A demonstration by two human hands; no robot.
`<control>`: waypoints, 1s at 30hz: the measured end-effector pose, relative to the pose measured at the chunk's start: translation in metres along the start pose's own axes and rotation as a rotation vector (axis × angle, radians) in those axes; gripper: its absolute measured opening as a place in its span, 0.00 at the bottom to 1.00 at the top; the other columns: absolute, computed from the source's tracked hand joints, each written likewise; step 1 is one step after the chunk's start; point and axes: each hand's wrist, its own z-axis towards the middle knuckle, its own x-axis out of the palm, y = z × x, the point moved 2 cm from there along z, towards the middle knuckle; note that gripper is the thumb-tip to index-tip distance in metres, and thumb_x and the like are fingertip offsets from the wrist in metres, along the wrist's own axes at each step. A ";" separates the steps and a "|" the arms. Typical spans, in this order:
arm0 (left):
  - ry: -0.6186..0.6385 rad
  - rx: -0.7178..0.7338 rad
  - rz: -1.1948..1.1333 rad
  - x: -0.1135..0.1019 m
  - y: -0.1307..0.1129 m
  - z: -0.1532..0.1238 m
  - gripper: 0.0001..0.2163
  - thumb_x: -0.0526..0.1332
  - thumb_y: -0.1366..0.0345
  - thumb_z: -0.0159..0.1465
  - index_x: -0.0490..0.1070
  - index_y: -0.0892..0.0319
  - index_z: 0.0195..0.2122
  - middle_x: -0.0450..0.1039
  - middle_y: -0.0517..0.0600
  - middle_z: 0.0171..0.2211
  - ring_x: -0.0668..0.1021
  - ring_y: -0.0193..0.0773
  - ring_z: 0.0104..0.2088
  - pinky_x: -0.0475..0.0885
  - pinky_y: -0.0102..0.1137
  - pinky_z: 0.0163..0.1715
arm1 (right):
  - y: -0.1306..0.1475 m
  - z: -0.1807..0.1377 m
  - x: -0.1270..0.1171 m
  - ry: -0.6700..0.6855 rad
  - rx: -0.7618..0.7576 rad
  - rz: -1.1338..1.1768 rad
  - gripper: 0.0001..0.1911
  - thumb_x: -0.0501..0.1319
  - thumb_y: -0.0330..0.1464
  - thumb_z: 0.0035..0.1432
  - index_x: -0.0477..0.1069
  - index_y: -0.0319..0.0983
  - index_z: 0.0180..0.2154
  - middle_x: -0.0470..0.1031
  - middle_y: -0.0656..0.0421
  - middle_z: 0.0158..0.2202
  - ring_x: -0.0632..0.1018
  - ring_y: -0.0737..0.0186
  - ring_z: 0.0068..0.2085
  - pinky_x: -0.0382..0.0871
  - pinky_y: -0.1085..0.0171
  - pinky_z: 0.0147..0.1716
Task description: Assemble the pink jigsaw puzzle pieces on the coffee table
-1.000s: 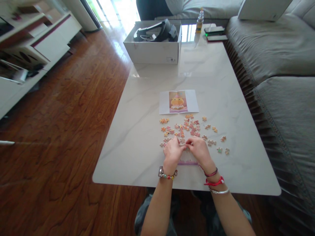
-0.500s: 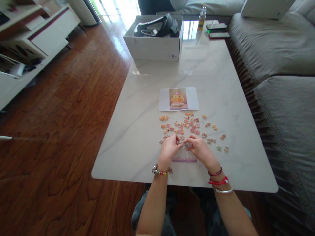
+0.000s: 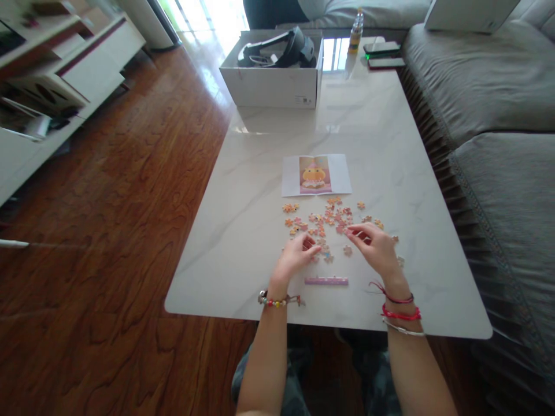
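Loose jigsaw puzzle pieces (image 3: 332,216), mostly orange and pink, lie scattered on the white table. At the left of the nearer pieces is my left hand (image 3: 297,254), its fingers curled and its thumb pointing right; whatever they hold is hidden. My right hand (image 3: 373,247) pinches at the right edge of the pink pieces, with what looks like a puzzle piece at its fingertips. A single pale puzzle piece (image 3: 347,250) rests between the hands. Nearer to me lies a joined purple puzzle strip (image 3: 326,281). Beyond the pieces is a folded picture sheet (image 3: 338,173) showing a yellow figure.
A white box (image 3: 273,86) holding a dark headset (image 3: 295,46) stands at the table's far end. To its right are a bottle (image 3: 356,33) and dark flat devices (image 3: 384,55). A grey sofa (image 3: 498,185) runs along the right; a white cabinet (image 3: 91,75) stands left.
My hands have moved apart: the right went right and slightly away from me, the left slightly left. The pale piece between them and the whole purple strip now show.
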 end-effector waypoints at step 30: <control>0.062 0.084 0.413 -0.005 0.005 -0.005 0.05 0.58 0.66 0.53 0.67 0.57 0.31 0.71 0.47 0.29 0.72 0.34 0.31 0.62 0.26 0.28 | -0.018 -0.006 0.020 0.204 -0.026 -0.260 0.06 0.57 0.27 0.49 0.69 0.38 0.33 0.68 0.57 0.35 0.72 0.65 0.32 0.66 0.65 0.35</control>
